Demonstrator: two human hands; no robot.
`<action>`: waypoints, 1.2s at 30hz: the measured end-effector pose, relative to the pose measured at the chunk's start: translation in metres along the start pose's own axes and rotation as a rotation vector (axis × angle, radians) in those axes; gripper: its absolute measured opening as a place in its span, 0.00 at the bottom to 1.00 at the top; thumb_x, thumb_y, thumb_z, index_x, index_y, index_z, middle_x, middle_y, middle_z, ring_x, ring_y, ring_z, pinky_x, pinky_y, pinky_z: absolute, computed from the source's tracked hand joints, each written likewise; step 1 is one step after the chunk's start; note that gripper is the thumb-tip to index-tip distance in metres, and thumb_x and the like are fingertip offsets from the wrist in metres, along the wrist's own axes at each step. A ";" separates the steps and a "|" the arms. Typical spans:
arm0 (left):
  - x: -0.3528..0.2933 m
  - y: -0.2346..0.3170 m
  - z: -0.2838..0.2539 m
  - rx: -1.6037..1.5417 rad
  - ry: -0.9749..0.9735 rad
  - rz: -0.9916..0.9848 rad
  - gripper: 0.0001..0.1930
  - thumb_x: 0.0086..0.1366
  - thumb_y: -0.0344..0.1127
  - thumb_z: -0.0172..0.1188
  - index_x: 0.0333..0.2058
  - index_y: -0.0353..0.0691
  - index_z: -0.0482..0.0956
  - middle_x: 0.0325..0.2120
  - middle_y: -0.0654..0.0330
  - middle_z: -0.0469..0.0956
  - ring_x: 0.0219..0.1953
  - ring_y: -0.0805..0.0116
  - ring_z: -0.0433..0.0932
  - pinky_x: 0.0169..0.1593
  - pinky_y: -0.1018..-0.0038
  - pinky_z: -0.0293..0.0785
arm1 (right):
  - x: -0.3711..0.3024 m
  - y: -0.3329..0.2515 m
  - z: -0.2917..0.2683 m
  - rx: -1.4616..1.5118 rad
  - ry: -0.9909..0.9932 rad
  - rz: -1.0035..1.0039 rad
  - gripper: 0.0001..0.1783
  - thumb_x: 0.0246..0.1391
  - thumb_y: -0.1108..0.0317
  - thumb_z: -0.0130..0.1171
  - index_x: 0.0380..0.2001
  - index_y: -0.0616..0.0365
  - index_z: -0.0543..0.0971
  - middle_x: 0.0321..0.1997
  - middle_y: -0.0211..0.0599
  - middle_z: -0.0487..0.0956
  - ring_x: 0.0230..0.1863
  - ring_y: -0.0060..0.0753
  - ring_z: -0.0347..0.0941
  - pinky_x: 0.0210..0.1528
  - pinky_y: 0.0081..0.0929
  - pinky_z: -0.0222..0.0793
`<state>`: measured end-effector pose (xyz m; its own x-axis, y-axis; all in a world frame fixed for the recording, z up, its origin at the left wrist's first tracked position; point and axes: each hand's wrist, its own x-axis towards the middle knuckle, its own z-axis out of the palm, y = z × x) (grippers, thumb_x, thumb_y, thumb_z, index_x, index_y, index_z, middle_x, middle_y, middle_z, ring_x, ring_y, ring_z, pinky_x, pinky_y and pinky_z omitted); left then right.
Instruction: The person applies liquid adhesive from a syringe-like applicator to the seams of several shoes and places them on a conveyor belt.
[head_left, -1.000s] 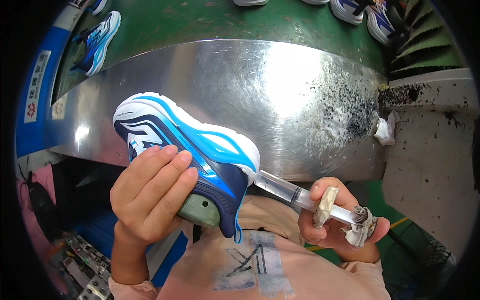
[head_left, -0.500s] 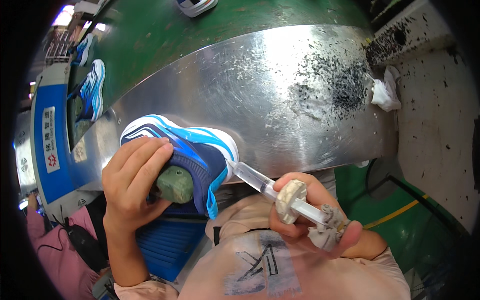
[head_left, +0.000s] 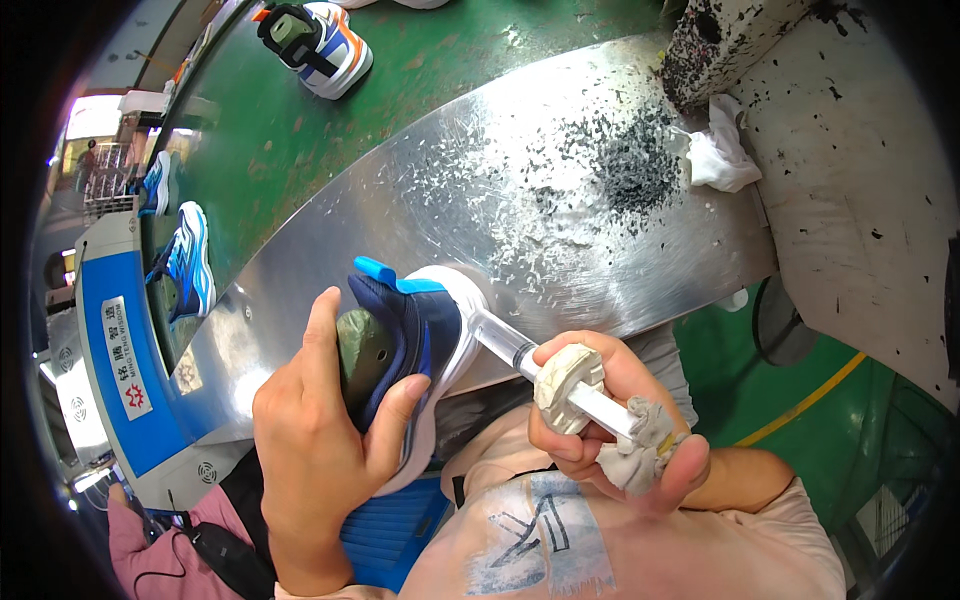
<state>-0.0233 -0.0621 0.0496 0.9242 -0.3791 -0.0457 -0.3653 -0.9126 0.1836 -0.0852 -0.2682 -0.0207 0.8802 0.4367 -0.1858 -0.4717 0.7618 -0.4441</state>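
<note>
A navy and blue sports shoe [head_left: 432, 325] with a white sole is held in my left hand [head_left: 315, 450], with the thumb and fingers around its opening. A green shoe last [head_left: 363, 360] fills that opening, and the bright blue heel tab [head_left: 385, 275] points to the far side. In my right hand [head_left: 630, 370] is a clear syringe [head_left: 503, 340]. Cream-coloured padding wraps its finger flange, and grey padding covers the plunger's end under my thumb. The syringe tip is at the heel, by the sole edge; whether it touches cannot be made out.
Black and white scraps lie on the steel table [head_left: 350, 235]. A crumpled white cloth [head_left: 722, 150] sits by the pale panel at right. Beyond is a green conveyor surface [head_left: 420, 70] with an orange-trimmed shoe [head_left: 325, 50]. More blue shoes [head_left: 185, 260] stand at left near a blue-fronted machine [head_left: 130, 360].
My left hand has turned the shoe over, so its heel tab points away from me instead of toward me. The syringe stays at the heel. The view has shifted, bringing in the orange-trimmed shoe.
</note>
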 end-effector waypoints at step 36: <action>-0.080 -0.094 0.017 -0.094 0.345 0.452 0.14 0.50 0.34 0.64 0.37 0.46 0.76 0.45 0.51 0.76 0.52 0.50 0.74 0.55 0.53 0.68 | 0.126 0.005 0.041 0.107 -0.107 0.543 0.50 0.48 0.22 0.39 0.55 0.58 0.66 0.24 0.25 0.58 0.21 0.17 0.47 0.19 0.13 0.44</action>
<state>-0.0648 0.0512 0.0193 0.6669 -0.6422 0.3778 -0.7357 -0.6478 0.1976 0.0206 -0.1896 -0.0102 0.5017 0.8217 -0.2704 -0.8632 0.4555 -0.2175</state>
